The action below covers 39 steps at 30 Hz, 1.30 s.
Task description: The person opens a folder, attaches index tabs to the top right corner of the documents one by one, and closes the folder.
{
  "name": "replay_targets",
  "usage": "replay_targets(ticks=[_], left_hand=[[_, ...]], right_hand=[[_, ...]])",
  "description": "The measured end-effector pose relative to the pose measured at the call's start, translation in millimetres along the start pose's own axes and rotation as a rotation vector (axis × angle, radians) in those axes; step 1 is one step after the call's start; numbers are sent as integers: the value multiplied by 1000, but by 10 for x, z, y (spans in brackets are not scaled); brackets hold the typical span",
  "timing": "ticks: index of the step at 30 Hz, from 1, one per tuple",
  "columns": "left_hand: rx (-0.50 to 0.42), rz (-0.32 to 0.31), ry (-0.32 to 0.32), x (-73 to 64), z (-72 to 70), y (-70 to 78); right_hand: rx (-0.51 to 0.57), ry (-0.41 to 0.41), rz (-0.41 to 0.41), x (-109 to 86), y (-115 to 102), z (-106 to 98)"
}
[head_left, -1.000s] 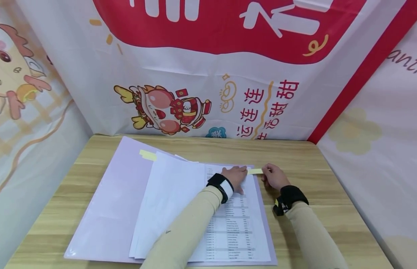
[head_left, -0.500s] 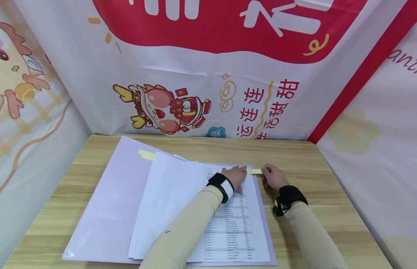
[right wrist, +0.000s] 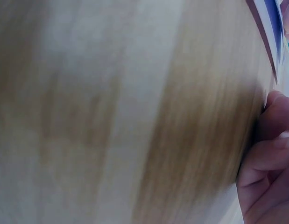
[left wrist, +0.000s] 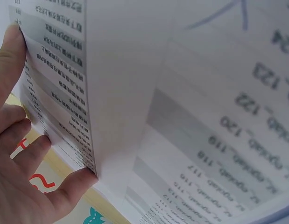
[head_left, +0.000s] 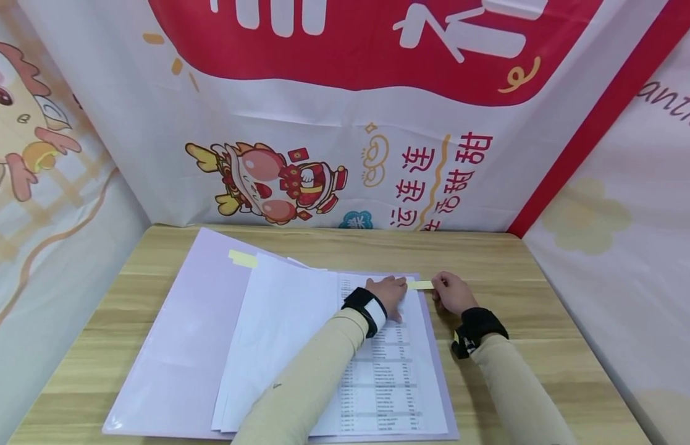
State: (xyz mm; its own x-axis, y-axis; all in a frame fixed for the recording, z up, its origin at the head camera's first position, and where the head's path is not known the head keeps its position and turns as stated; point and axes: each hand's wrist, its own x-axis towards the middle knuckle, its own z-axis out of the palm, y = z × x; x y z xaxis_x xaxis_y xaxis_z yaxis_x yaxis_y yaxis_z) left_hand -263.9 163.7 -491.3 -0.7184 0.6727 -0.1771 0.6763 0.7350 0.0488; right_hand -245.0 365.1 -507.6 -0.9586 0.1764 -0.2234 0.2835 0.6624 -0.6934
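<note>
A printed sheet (head_left: 386,383) lies on the right side of an opened lavender folder (head_left: 167,352). My left hand (head_left: 387,293) rests on the upper part of this sheet with its fingers spread; the left wrist view shows the fingertips (left wrist: 83,179) against the printed page. From the sheet's upper right edge a pale yellow sticky tab (head_left: 420,285) sticks out past the folder. My right hand (head_left: 454,293), fingers curled, pinches the outer end of that tab just right of the folder. In the right wrist view the hand (right wrist: 270,158) shows close over the wood.
White pages (head_left: 283,334) are turned over to the left inside the folder, with more yellow tabs (head_left: 243,258) at their top left. The wooden table (head_left: 517,272) ends at a printed cloth backdrop (head_left: 322,123), and cloth walls stand on both sides.
</note>
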Motion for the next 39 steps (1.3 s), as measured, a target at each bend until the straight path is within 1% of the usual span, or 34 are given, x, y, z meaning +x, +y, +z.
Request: replay_targets(ticks=[3, 8, 11, 15, 17, 20, 22, 24, 26, 28, 31, 33, 35, 39], left_hand=[[3, 1, 10, -2, 14, -11], [20, 2, 5, 30, 29, -8], [39, 4, 7, 25, 25, -7], [50, 13, 7, -2, -3, -10], [46, 19, 9, -28, -31, -12], [32, 29, 19, -72, -79, -18], [16, 29, 23, -96, -104, -22], [3, 27, 21, -110, -122, -25], [1, 25, 12, -103, -116, -29], [-2, 22, -2, -82, -95, -36], [9, 19, -16, -14, -20, -68], [13, 15, -29, 32, 26, -94], [19, 10, -42, 65, 52, -115], [9, 12, -64, 68, 30, -124]], right_hand=[[-9, 2, 0, 6, -4, 12], [-27, 17, 7, 7, -5, 24], [-43, 38, -14, 13, 4, 42], [-87, 91, -60, 12, 15, 72], [-143, 133, -92, 7, 12, 85], [-267, 188, -139, -9, -15, 82], [-351, 206, -155, -23, -48, 75], [-412, 204, -148, -28, -82, 70], [-458, 204, -142, -29, -116, 77], [-505, 221, -159, -24, -152, 92], [-574, 250, -199, -21, -202, 137], [-604, 250, -214, -13, -231, 170], [-609, 224, -207, -3, -245, 202], [-590, 174, -182, 19, -257, 254]])
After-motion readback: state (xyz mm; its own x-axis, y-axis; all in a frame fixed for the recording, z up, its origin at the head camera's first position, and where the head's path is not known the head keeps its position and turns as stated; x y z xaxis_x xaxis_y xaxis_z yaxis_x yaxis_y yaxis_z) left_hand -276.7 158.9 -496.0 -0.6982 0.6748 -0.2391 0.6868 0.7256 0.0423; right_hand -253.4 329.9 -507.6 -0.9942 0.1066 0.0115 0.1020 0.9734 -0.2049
